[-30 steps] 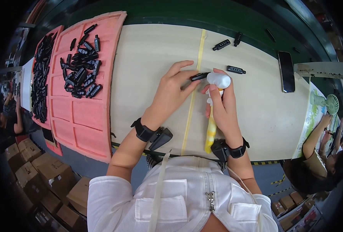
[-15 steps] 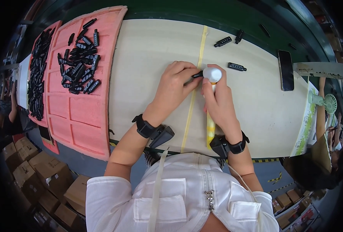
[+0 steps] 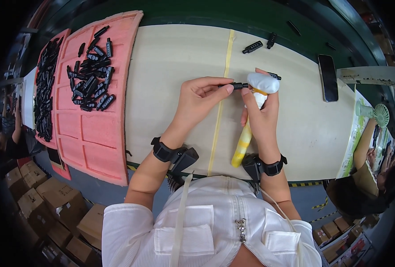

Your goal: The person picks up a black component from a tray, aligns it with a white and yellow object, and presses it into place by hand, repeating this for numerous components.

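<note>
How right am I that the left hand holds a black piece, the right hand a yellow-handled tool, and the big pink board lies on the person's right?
The pink board lies on the person's left, not right, as the head view shows. The left hand does hold a black piece, and the right hand the tool.

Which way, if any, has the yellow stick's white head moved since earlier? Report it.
Yes: the white head moved right, away from the yellow tape.

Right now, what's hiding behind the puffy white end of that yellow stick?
A small black piece on the pale table peeks out at the upper right. The puffy white end and the right hand hide the rest of it.
</note>
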Demonstrator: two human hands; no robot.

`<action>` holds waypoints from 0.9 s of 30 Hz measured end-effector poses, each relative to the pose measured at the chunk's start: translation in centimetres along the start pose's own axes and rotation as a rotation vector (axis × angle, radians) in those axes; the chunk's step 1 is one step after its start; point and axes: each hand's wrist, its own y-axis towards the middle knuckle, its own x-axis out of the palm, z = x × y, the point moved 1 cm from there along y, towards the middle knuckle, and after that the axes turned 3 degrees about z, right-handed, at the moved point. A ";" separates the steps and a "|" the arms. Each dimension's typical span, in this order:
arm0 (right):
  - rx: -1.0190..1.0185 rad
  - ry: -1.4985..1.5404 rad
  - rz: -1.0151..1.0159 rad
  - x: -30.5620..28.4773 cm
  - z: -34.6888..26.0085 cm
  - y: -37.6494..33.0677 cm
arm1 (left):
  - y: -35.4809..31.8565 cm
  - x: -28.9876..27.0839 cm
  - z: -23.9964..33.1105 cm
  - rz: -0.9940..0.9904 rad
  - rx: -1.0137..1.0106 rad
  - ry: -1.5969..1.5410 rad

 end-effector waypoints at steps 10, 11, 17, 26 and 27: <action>-0.029 -0.018 -0.028 0.3 0.5 -0.1 | -0.5 -0.1 -0.3 0.030 -0.012 0.062; -0.030 -0.017 -0.024 0.2 0.4 -0.1 | -0.5 -0.1 0.2 0.040 0.006 0.059; 0.017 -0.017 -0.037 0.3 0.4 0.0 | -0.4 -8.7 1.5 0.458 0.307 -0.252; 0.054 -0.035 -0.027 -0.2 0.8 0.3 | 1.8 -11.4 3.7 0.693 0.355 -0.232; 0.054 -0.031 -0.014 -0.3 0.8 0.3 | 3.1 -9.5 4.1 0.512 0.328 0.067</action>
